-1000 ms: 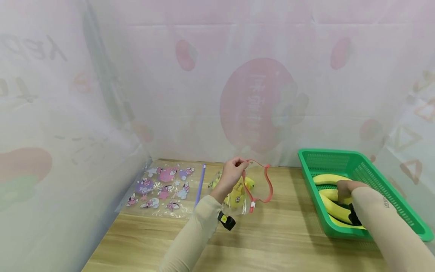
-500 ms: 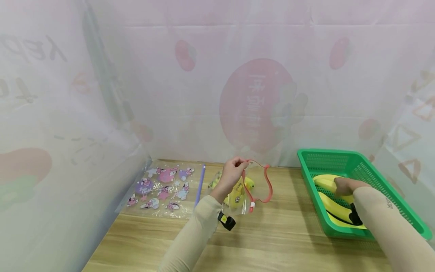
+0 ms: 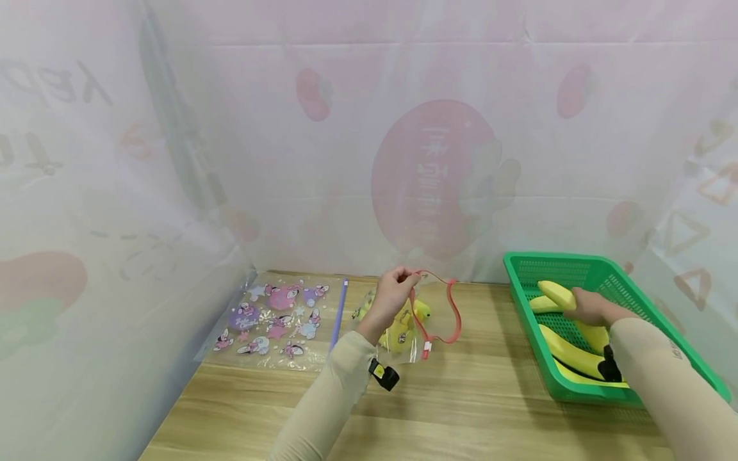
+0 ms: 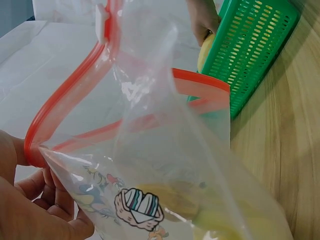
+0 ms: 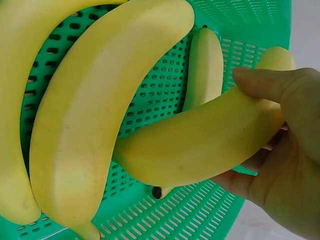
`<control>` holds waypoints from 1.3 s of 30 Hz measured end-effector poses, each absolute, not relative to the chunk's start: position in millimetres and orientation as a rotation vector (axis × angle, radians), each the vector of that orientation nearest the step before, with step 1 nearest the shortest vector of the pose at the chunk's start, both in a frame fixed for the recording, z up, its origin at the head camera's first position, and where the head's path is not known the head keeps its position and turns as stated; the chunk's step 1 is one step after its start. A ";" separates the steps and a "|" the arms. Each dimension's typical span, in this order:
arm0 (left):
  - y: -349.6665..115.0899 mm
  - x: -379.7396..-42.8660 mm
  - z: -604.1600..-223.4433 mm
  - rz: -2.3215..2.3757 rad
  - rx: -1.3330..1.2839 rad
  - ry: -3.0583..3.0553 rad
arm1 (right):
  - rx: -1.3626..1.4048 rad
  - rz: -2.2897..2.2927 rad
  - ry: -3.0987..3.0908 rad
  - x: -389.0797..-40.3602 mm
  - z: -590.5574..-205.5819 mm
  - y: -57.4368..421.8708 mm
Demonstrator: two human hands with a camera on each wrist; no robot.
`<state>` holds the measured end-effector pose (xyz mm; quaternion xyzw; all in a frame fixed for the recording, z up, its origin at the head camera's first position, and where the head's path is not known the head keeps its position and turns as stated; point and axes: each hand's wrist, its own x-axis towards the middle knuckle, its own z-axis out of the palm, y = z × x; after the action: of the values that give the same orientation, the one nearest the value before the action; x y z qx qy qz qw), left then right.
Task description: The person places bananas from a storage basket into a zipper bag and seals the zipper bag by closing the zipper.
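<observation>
My left hand pinches the red zip edge of a clear zip bag by its corner, and the mouth gapes apart. Yellow things show through its printed plastic. In the right wrist view my right hand grips a banana, thumb on top and fingers beneath. That banana is tilted up over the green basket. Still lying in the basket are several other bananas, one of them a smaller banana behind the held one.
A second clear bag with cartoon prints and a purple zip bar lies flat at the left of the wooden table. A pale printed sheet walls off the back and both sides.
My right hand has taken hold of a banana and lifted one end of it off the others, tilting it up. The left hand keeps its place at the bag.
</observation>
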<state>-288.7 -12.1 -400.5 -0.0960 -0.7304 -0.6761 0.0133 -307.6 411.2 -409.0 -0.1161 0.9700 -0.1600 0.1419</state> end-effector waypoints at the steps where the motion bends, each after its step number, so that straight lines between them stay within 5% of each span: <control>1: -11.8 -288.7 -400.7 -2.107 -0.298 -2.275 | -0.339 -0.502 2.801 -306.6 -408.5 411.2; 39: -8.9 -289.5 -400.6 -2.141 -0.310 -2.249 | -0.345 -1.187 2.816 -302.1 -370.7 375.7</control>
<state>-289.5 -8.9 -400.6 -0.0994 -0.7206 -0.6861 0.0105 -302.1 375.7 -370.7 -0.1121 0.9152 -0.3858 0.0329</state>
